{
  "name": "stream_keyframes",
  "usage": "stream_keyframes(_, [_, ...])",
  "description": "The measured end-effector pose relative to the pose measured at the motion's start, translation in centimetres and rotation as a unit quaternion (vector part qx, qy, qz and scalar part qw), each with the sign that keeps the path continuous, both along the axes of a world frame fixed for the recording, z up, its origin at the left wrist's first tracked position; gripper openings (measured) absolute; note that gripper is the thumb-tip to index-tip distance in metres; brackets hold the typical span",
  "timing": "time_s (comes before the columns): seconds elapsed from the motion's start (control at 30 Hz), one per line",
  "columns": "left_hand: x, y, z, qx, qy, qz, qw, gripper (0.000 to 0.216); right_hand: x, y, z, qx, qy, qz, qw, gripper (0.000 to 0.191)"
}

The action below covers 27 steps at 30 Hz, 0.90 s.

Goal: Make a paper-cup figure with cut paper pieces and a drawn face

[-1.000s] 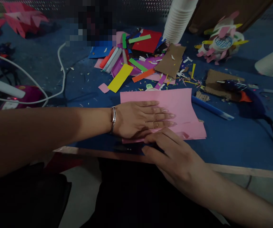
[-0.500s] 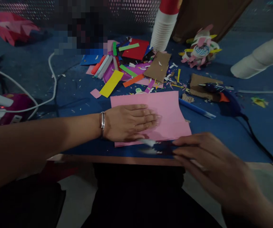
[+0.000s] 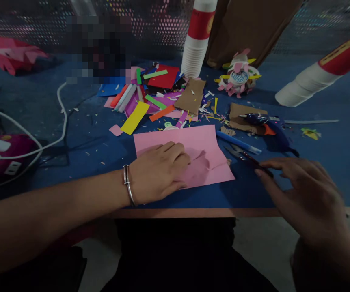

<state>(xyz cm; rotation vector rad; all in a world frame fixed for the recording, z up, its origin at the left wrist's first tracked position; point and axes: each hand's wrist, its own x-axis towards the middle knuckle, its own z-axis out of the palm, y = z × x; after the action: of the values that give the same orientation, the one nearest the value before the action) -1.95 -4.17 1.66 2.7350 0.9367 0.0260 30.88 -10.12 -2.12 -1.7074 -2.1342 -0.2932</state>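
My left hand (image 3: 159,172), with a silver bangle at the wrist, rests on a sheet of pink paper (image 3: 197,142). Its fingers are curled against the sheet, which buckles a little beside them; the fingertips are partly hidden. To the right, my right hand (image 3: 305,192) pinches the dark handle end of small thread snips (image 3: 248,157) between thumb and forefinger. Their pointed blades face left, beside a blue pen (image 3: 238,142) and close to the paper's right edge.
Paper strips, markers (image 3: 126,97) and cardboard (image 3: 191,96) lie behind the paper. A dark blue glue gun (image 3: 263,120) is at the right. Paper cup stacks (image 3: 195,52) and a decorated cup figure (image 3: 238,77) stand farther back. A white cable (image 3: 62,117) loops at the left.
My right hand has carried the snips right and away from me, off the paper's near edge to beside the pen. My left hand's flat fingers have curled, and the paper has buckled.
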Motion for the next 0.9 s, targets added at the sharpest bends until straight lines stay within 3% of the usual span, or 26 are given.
stream_keyframes(0.1, [0.2, -0.1, 0.1, -0.082, -0.028, 0.049, 0.995, 0.033, -0.7, 0.3, 1.0, 0.019, -0.009, 0.019, 1.000, 0.015])
stream_keyframes(0.2, [0.2, -0.3, -0.2, -0.117, -0.079, 0.047, 0.989, 0.031, -1.9, 1.7, 2.5, -0.001, -0.004, 0.088, 0.996, 0.007])
stream_keyframes(0.27, [0.3, -0.7, -0.7, -0.072, -0.125, 0.011, 0.990, 0.029, -3.1, 3.6, 3.6, -0.013, 0.022, 0.152, 0.988, 0.011])
stream_keyframes(0.4, [0.7, -1.8, -1.6, 0.128, -0.147, -0.127, 0.973, 0.031, -5.9, 8.9, 4.8, -0.054, 0.023, 0.228, 0.972, 0.022])
stream_keyframes(0.5, [0.8, -2.4, -1.7, 0.197, -0.200, -0.141, 0.949, 0.033, -7.7, 12.5, 4.4, -0.118, 0.008, 0.257, 0.959, 0.032])
stream_keyframes(0.63, [0.3, -2.4, -1.3, 0.210, -0.193, -0.152, 0.946, 0.025, -8.6, 15.0, 3.5, -0.169, 0.000, 0.279, 0.945, 0.040])
stream_keyframes(0.7, [0.1, -2.3, -1.2, 0.201, -0.171, -0.162, 0.951, 0.019, -8.7, 15.3, 3.6, -0.210, 0.019, 0.282, 0.936, 0.032])
stream_keyframes(0.8, [0.2, -2.4, -1.2, 0.194, -0.174, -0.155, 0.953, 0.015, -8.6, 15.3, 4.7, -0.275, 0.087, 0.289, 0.913, 0.015])
stream_keyframes(0.9, [0.3, -2.6, -1.1, 0.189, -0.221, -0.134, 0.947, 0.016, -8.3, 15.8, 6.5, -0.274, 0.126, 0.293, 0.907, 0.014])
